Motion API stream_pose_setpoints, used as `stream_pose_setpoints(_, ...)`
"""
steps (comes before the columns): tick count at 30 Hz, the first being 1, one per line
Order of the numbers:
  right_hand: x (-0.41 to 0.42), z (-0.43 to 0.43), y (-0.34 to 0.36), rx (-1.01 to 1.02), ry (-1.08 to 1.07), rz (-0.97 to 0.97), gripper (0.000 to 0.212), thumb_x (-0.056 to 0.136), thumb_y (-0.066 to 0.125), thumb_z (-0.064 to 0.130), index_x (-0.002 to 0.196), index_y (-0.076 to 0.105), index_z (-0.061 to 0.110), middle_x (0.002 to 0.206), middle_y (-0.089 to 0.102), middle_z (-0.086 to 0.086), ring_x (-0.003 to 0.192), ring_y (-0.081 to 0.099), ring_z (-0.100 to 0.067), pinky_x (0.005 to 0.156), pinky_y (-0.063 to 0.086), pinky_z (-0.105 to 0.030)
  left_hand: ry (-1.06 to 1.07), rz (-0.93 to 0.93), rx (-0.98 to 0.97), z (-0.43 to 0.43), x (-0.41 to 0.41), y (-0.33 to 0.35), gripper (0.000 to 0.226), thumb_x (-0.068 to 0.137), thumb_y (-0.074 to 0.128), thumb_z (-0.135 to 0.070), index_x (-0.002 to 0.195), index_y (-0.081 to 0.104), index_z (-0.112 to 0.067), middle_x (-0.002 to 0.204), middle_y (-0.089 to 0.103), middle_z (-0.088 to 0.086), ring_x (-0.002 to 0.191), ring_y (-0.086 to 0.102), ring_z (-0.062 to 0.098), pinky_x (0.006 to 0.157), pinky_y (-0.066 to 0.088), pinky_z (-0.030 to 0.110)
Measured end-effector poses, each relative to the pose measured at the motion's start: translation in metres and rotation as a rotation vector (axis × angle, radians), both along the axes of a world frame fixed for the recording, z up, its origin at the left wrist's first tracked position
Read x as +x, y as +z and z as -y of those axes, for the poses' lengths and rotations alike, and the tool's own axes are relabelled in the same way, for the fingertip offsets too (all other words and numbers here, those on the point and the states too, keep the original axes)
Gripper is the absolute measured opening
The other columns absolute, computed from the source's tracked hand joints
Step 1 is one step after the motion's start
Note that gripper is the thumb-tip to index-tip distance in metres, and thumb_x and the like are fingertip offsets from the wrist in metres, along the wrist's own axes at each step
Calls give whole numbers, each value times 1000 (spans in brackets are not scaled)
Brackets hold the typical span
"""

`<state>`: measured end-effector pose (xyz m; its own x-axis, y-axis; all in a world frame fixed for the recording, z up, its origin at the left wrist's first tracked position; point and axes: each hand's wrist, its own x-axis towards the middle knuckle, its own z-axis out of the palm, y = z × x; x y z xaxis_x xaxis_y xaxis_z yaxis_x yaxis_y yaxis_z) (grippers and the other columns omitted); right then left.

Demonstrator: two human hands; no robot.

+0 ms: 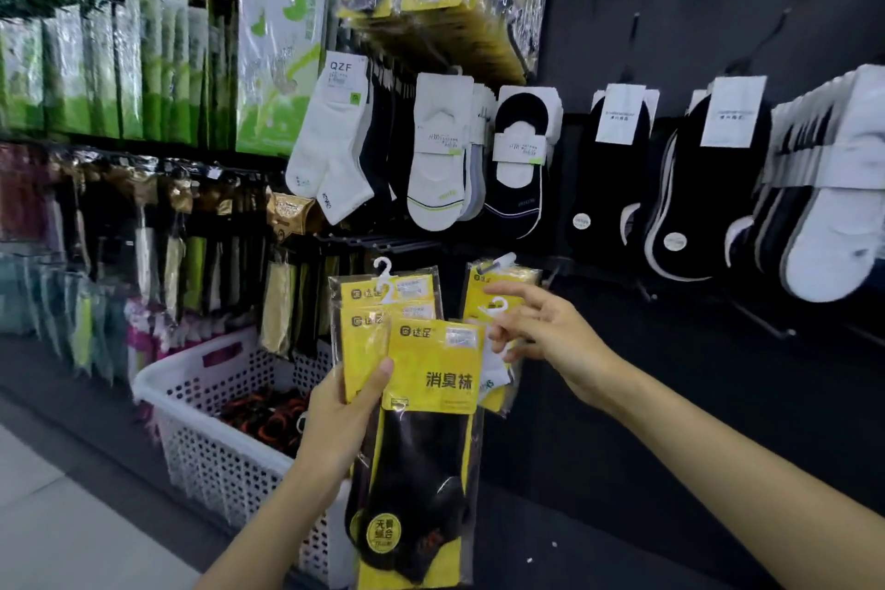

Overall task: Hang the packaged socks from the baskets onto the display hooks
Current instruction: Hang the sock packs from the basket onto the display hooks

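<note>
Left hand point(335, 422): fingers curled behind a fanned bundle of sock packs point(433, 378), thumb pressed across the front. Firm hold. The grip sits at the bundle's left edge, roughly level with the yellow header cards; most of the front pack hangs below the hand. 3 header cards show, overlapped. Long axis near vertical, headers and white hanger hook point(383, 275) up, dark sock toes down.

Right hand point(550, 331): reached out to the right of the bundle, index finger extended, other fingers loosely curled beside a second white hook point(498, 304). Cannot tell whether it pinches the hook or only touches it. Just behind those fingers, 1 matching yellow pack point(507, 278) hangs upright against the black display wall point(670, 422).

White perforated basket point(201, 441) on the floor, left of the left hand, dark items inside.
</note>
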<state>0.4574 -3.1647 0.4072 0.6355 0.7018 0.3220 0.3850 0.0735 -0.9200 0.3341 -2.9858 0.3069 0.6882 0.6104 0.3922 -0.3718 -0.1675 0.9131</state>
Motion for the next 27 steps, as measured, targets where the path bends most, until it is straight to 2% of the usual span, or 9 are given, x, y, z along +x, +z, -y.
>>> stream_pose_setpoints(3,-22,26,2,-24,-6,7,18,92,56,5,104,62,16,72,69,-3,62,63,-12,53,50,-21,-43,-35,30,13,-25,-2,32,76,62,-46,102,65,-27,93,73,-14,83,69,4,62,51,11)
stream_pose_setpoints(7,-45,52,-1,-38,-15,95,12,93,59,12,103,63,17,82,73,-7,56,56,-11,47,42,-17,-91,-71,46,30,-53,-5,36,73,63,-45,99,66,-20,92,74,-8,82,71,10,63,55,18)
stream_pose_setpoints(10,-59,65,-2,-71,-11,167,13,93,59,17,104,66,18,81,75,-5,51,54,-9,46,40,-13,-124,-68,45,44,-68,-6,35,73,65,-41,100,66,-19,91,75,-8,81,71,10,62,53,15)
stream_pose_setpoints(13,-73,74,-2,-112,21,238,13,92,61,19,104,60,16,80,75,-2,51,55,-9,54,49,-16,-133,-59,40,56,-78,-7,33,72,65,-40,98,65,-20,89,75,-10,79,71,8,59,52,13)
stream_pose_setpoints(17,-85,80,3,-122,31,298,12,89,64,19,89,61,7,84,75,-1,55,56,-5,56,48,-17,-149,-43,47,68,-89,-6,26,73,65,-35,95,65,-22,87,74,-12,78,71,6,58,52,11)
stream_pose_setpoints(21,-93,86,6,-192,52,331,9,84,70,23,87,73,14,81,73,-7,67,62,-10,59,49,-18,-141,-21,44,74,-96,-8,25,73,66,-34,95,66,-23,89,75,-10,80,71,8,60,53,13)
stream_pose_setpoints(27,-100,88,5,-234,48,346,7,82,72,15,89,74,18,77,74,-4,71,68,-11,57,50,-14,-149,-6,34,75,-99,-9,25,72,67,-33,94,66,-23,91,75,-7,82,72,11,62,54,16)
